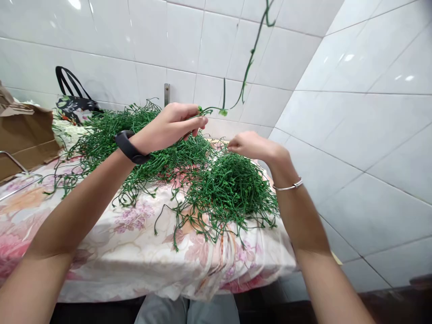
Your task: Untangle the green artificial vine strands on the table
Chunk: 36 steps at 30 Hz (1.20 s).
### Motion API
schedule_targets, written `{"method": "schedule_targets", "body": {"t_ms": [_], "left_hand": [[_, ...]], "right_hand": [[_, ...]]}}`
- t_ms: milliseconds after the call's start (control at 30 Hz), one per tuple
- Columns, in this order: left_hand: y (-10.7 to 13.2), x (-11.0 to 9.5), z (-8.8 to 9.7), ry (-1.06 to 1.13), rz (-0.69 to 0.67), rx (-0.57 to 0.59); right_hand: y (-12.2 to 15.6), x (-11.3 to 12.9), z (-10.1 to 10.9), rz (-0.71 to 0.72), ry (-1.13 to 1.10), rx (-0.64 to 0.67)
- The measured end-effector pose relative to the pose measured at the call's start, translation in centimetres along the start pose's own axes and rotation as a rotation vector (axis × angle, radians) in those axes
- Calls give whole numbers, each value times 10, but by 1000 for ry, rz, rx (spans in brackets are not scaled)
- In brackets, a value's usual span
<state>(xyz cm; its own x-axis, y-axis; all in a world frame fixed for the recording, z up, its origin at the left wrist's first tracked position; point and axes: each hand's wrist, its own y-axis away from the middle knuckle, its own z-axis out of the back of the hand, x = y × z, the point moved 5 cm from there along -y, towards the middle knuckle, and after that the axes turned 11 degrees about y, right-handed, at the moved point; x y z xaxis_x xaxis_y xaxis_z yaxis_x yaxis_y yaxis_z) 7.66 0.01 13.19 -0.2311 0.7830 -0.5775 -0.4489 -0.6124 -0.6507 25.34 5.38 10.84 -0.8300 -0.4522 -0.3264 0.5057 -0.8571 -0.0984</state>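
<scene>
My left hand (184,121), with a dark band on its wrist, pinches a thin green plastic stem (251,58). From those fingers the stem runs right, then bends up past the top edge of the view. My right hand (251,145), wearing a silver bangle, is curled closed just above the back of a green heap of stems (236,184). Its fingertips are mostly hidden, so I cannot make out what they hold. Behind and below my left hand spreads a larger tangled pile of green stems (118,130).
A floral cloth (135,252) covers the table. A cardboard box (27,135) and a metal wire frame (20,173) sit at the left. A patterned bag (77,108) with black handles leans by the back wall. Tiled walls (364,130) close in the back and right.
</scene>
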Motion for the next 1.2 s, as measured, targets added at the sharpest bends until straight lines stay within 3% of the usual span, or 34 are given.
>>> {"method": "schedule_targets", "body": {"t_ms": [67,133,300,500,733,900,1200], "left_hand": [[-1,2,1,52,14,-5],[-1,2,2,79,15,-17],[-2,0,5,89,-22,-80],[-2,-5,0,99,-49,-89],[-2,-7,-8,146,-88,-22],[-4,1,-9,254,-79,15],[-4,12,-14,394,63,25]], "right_hand": [[-4,-6,-10,-40,34,87],[-6,-5,-10,-28,8,44],[3,10,22,91,-119,-342],[26,39,53,206,-493,-595],[41,60,59,223,-505,-695],[36,53,58,236,-494,-707],[30,42,52,165,-452,-751]]}}
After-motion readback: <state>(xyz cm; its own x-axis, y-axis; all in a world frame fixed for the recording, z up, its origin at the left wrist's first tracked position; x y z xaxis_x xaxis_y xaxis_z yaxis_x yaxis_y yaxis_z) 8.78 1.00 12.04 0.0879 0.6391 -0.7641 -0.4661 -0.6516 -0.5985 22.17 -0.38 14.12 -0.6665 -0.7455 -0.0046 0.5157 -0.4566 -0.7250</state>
